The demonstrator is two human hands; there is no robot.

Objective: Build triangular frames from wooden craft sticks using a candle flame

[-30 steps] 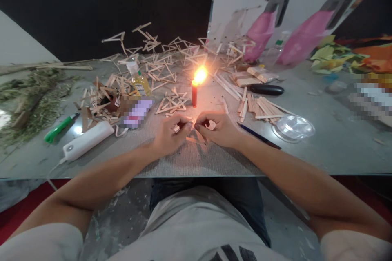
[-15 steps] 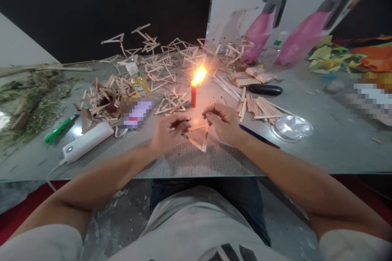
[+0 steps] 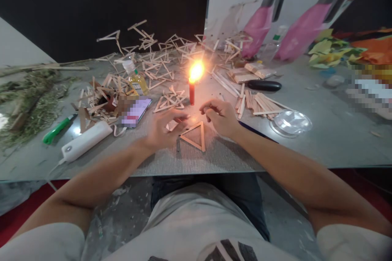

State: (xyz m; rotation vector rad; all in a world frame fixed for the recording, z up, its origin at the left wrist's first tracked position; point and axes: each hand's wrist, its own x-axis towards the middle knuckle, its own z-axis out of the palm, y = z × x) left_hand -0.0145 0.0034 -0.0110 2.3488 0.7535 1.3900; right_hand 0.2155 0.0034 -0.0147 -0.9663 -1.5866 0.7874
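Note:
A small triangle of wooden sticks [image 3: 194, 137] lies flat on the grey table [image 3: 321, 138] in front of me. My left hand [image 3: 161, 130] is just left of it and smeared by motion, with a pale scrap at its fingertips; its grip is unclear. My right hand [image 3: 221, 117] hovers just beyond the triangle's top corner, fingers curled and thumb pinched to them, and what they hold is hidden. A lit red candle [image 3: 192, 91] burns a short way behind both hands.
Loose sticks [image 3: 260, 104] and glued stick triangles [image 3: 170, 102] litter the table. On the left are a phone [image 3: 136, 111], a white power bank [image 3: 87, 140], a green lighter [image 3: 56, 129] and an oil bottle [image 3: 136, 78]. On the right are a clear lid [image 3: 290, 122], a blue pen [image 3: 255, 128] and a black object [image 3: 263, 85].
The stick triangle, held up between both hands before, now lies flat on the table. My left hand has shifted left and my right hand has let go of it.

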